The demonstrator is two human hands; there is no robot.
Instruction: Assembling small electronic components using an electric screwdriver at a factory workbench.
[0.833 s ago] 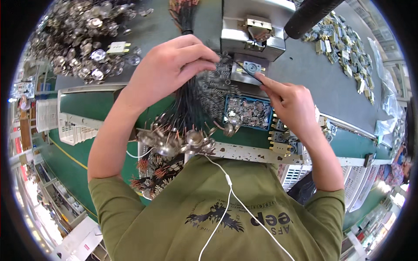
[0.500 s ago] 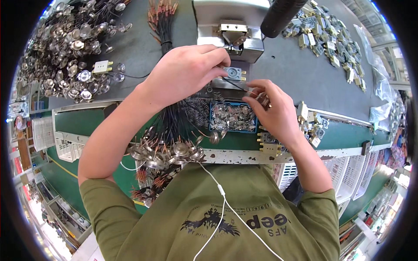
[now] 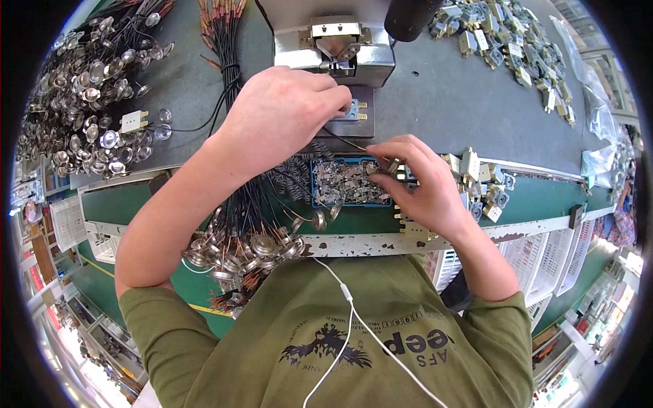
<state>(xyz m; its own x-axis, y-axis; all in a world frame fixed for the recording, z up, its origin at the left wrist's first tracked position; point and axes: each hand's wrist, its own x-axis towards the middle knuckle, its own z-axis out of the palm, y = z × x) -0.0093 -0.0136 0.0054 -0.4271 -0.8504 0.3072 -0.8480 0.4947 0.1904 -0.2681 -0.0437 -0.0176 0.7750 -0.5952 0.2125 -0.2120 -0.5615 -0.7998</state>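
My left hand (image 3: 286,115) is closed at the fingertips over a small grey switch block (image 3: 352,111) with brass terminals. The block rests on the metal plate (image 3: 357,129) in front of a metal fixture (image 3: 337,44), and my fingers cover its left part. From under those fingertips a thin black wire (image 3: 345,139) runs toward my right hand (image 3: 422,180). Thumb and fingers of that hand pinch a small round metal cap (image 3: 393,165) by the wire's end. Just below and left of them sits a blue tray (image 3: 314,183) of small metal clips.
Black wires with metal caps (image 3: 92,95) pile up at the left, near a white block (image 3: 134,122). A wire bundle (image 3: 231,71) lies behind my left hand. More blocks are heaped at the far right (image 3: 503,44) and beside my right hand (image 3: 476,180). A dark cylinder (image 3: 411,17) hangs above.
The whole view has shifted, so the bench appears further left. My left fingers now cover more of the switch block. My right hand has drawn slightly toward me and to the right.
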